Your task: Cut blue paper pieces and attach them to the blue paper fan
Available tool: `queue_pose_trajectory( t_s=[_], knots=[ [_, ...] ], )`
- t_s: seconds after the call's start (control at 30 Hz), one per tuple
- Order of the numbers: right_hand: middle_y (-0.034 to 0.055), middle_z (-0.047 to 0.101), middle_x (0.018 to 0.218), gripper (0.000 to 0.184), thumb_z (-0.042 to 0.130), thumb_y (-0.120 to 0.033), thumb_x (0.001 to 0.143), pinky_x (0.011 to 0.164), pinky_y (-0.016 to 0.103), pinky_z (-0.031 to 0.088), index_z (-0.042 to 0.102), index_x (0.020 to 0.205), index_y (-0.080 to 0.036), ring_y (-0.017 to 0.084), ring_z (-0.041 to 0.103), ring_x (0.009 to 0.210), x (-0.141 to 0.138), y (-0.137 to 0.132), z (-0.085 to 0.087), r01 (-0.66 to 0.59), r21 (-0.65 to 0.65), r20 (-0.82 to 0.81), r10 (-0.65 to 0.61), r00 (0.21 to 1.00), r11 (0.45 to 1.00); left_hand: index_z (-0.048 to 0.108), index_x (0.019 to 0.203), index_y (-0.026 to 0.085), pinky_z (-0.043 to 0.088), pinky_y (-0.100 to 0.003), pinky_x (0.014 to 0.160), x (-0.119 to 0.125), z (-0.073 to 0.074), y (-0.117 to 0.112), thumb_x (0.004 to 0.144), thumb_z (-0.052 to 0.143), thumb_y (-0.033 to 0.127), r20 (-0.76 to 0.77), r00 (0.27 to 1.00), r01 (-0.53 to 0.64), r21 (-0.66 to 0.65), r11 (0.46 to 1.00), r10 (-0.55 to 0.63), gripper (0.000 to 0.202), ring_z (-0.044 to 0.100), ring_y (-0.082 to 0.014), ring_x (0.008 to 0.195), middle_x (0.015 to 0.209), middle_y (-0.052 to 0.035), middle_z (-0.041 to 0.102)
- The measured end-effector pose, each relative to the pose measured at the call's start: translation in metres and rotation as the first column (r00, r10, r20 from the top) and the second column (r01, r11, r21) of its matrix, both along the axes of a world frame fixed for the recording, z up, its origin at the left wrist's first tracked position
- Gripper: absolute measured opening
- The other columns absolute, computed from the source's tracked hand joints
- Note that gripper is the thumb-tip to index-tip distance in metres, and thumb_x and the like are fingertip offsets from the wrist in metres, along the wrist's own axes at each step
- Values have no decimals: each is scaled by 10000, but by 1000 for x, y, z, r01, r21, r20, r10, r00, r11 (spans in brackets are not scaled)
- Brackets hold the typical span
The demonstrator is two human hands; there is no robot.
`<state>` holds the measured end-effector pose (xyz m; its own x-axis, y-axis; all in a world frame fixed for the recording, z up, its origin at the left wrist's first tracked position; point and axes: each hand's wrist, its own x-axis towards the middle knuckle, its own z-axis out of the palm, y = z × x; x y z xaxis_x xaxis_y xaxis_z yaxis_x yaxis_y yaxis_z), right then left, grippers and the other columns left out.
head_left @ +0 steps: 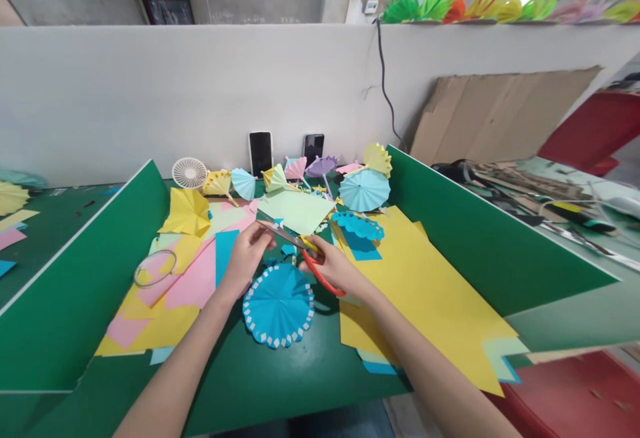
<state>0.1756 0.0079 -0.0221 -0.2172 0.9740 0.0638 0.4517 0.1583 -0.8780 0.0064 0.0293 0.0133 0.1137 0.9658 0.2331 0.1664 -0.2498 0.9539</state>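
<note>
Two green panels (445,225) flank scissors (301,243) and a blue disc (279,306).

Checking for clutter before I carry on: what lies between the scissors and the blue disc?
Small blue scraps lie between the scissors and the blue disc, seen in the head view.

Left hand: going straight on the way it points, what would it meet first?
The left hand would probably meet the scissor blades, held by the right hand; exact depth is unclear.
</note>
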Motion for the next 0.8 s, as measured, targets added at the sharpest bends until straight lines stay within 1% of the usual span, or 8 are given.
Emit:
queue_pose_trajectory(
  t_s=[0.17,0.3,0.47,0.7,0.77,0.8],
  knots=[
    [-63,350,604,341,574,-381,632,492,193,307,458,875,-172,77,335,537,-2,-2,2,-43,-47,-93,39,995,998,517,684,164,380,-206,526,2,-6,1,680,474,228,6,999,47,-51,998,-47,77,477,-93,512,518,46,507],
    [-69,308,587,266,571,-356,630,472,185,259,437,773,-176,69,279,531,-3,-2,3,-56,-47,-89,51,995,997,498,650,165,369,-194,510,1,-7,3,673,473,201,24,999,45,-49,998,-44,49,464,-83,494,503,52,494],
    [-70,308,577,242,553,-368,648,468,184,236,407,684,-180,65,264,529,-2,-1,2,-72,-28,-61,70,996,997,494,649,169,368,-191,509,2,-8,2,688,481,234,33,998,47,-35,998,-46,77,460,-80,488,495,53,492],
    [-72,308,558,276,556,-409,645,460,187,224,412,656,-173,65,266,521,-1,0,2,-46,11,7,46,999,999,497,656,169,362,-189,497,3,-9,2,687,488,237,49,998,40,-38,998,-38,76,448,-78,474,480,56,480],
    [-67,331,563,271,545,-415,653,461,189,242,441,697,-168,68,287,517,-1,0,3,-50,11,28,50,998,999,499,664,170,363,-191,500,3,-9,1,690,486,234,50,998,36,-33,999,-34,71,448,-79,477,482,56,475],
    [-62,356,577,285,544,-418,655,468,193,264,460,753,-164,73,309,521,0,0,3,-52,15,43,52,998,999,497,663,170,363,-192,503,4,-9,1,691,482,230,51,998,30,-28,999,-29,68,448,-80,479,484,56,472]
  ],
)
